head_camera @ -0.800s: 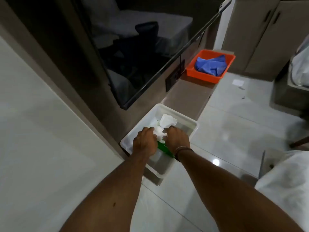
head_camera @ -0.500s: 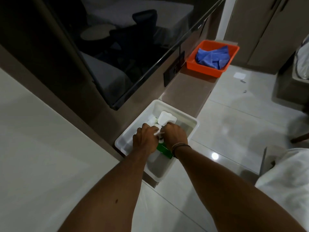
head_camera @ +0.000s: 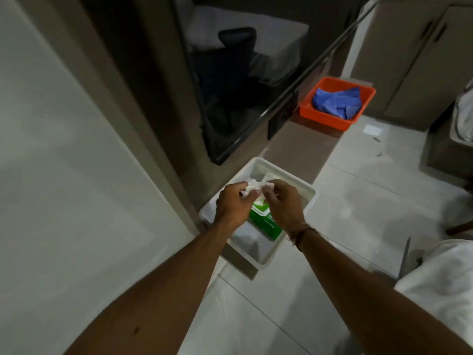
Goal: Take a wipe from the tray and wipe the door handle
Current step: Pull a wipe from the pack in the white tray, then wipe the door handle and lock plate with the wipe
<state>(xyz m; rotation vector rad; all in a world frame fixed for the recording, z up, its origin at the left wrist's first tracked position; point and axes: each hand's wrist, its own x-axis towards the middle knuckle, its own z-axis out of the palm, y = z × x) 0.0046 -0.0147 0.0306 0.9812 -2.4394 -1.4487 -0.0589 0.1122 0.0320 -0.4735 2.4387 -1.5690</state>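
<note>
A white tray (head_camera: 305,199) rests at the near end of a brown ledge. Inside it lies a green wipe pack (head_camera: 263,221) with its white flip lid raised behind my hands. My left hand (head_camera: 231,202) and my right hand (head_camera: 282,203) hover just above the pack, both pinching a crumpled white wipe (head_camera: 253,187) stretched between their fingertips. No door handle shows in this view.
An orange tray (head_camera: 332,119) holding blue cloths (head_camera: 337,99) sits at the far end of the brown ledge (head_camera: 302,147). A dark glass panel rises to the left of the ledge. A pale wall fills the left side. Tiled floor spreads to the right, with beige cupboards beyond.
Both hands have risen off the pack, drawing a wipe up and apart between them. The green pack is more exposed below. The camera has shifted right.
</note>
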